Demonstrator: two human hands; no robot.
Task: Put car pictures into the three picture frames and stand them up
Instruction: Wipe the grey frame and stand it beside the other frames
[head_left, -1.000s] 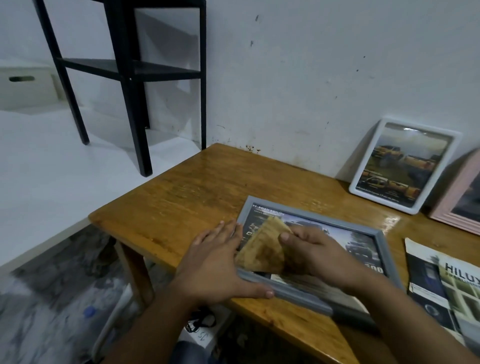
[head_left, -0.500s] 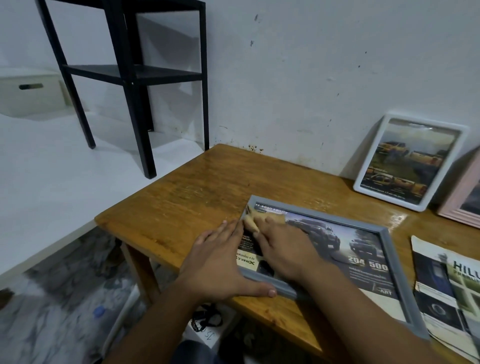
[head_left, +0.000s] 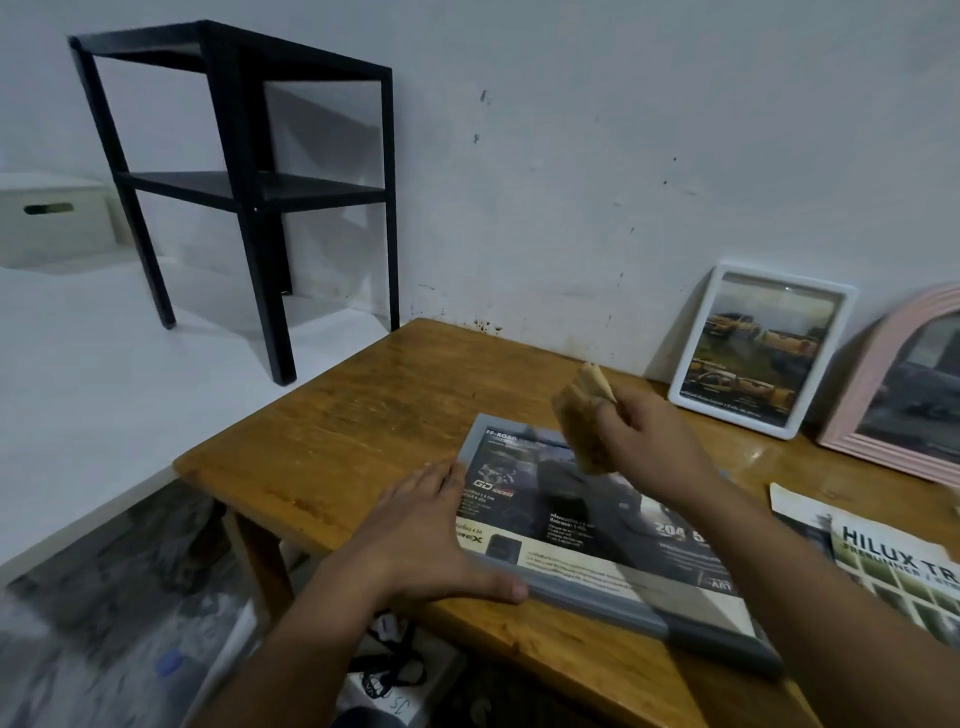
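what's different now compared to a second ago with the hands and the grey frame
The right hand, which was wiping the glass with the yellowish cloth half a second ago, has lifted the cloth up off the grey frame and grips it bunched in the air. The left hand has stayed on the frame's left corner, fingers flat. The frame lies flat on the table as before; the white frame and pink frame lean at the wall unchanged.

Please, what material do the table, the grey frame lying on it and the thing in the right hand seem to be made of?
Table: wood with a glossy varnish; grain and reflections show.
Grey frame: smooth and matt, perhaps plastic or painted wood; I cannot tell which.
Thing held by the right hand: a tan cloth, soft and folded, probably fabric.
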